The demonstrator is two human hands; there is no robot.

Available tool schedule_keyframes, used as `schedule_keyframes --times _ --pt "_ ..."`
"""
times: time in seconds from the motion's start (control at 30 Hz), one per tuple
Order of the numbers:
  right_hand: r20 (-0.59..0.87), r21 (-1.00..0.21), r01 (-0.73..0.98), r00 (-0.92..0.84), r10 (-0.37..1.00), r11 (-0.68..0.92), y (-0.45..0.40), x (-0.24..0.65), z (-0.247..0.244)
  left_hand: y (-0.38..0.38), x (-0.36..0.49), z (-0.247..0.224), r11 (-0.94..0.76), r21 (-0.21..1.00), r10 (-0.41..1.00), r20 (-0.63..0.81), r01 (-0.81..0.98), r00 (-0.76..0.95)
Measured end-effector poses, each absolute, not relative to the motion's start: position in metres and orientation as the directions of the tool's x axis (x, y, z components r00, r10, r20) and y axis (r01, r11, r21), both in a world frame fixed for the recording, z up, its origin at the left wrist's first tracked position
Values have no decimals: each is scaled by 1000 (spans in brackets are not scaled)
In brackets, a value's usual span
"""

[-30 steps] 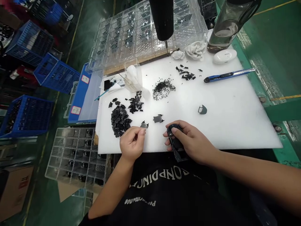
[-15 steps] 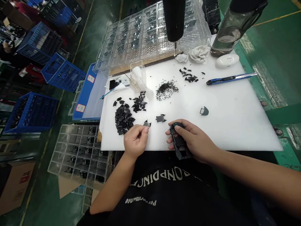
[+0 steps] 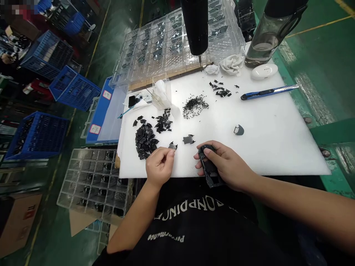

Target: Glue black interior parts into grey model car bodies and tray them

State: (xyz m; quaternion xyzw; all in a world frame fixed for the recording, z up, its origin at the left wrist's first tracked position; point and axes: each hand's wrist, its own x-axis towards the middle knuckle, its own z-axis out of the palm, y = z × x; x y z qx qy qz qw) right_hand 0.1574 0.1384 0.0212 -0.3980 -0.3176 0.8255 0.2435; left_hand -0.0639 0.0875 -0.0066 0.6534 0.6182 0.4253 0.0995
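My right hand (image 3: 229, 164) is wrapped around a long black plastic housing (image 3: 210, 168) with a rounded top and open cut-outs. Its thumb presses on the upper part, and the lower end overhangs the front edge of the white foam mat (image 3: 277, 147). My left hand (image 3: 160, 166) is closed, thumb against the curled fingers; what they hold, if anything, is hidden. Just beyond its knuckles shows a small dark clip-like part (image 3: 172, 146), partly covered, and I cannot tell whether it is touched. A similar grey-black part (image 3: 188, 139) lies flat between the hands.
Black plastic pieces (image 3: 146, 140) are heaped left, tiny screws (image 3: 195, 106) in the middle. A screwdriver (image 3: 196, 29) hangs above. A blue cutter (image 3: 269, 91), a curved grey piece (image 3: 239, 129) and a water bottle (image 3: 262, 48) are right. A divided clear tray (image 3: 172, 40) stands behind.
The view has shifted slightly, so the mat's things appear a little further left. Both hands keep the same pose, and the housing stays in my right hand.
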Motion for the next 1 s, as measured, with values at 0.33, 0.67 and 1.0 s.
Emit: schedule_keyframes --times 0.33,0.67,1.0 --pt "-579 -554 -195 -608 543 -809 150 165 23 88 -62 -5 -182 640 900 414 747 -136" --pt "-536 -507 -306 -620 573 -806 152 167 24 108 -98 26 -48 981 785 -80 -189 -614" --pt "-434 -545 -369 -645 630 -753 152 167 20 199 -212 29 -19 897 580 -350 -441 -736"
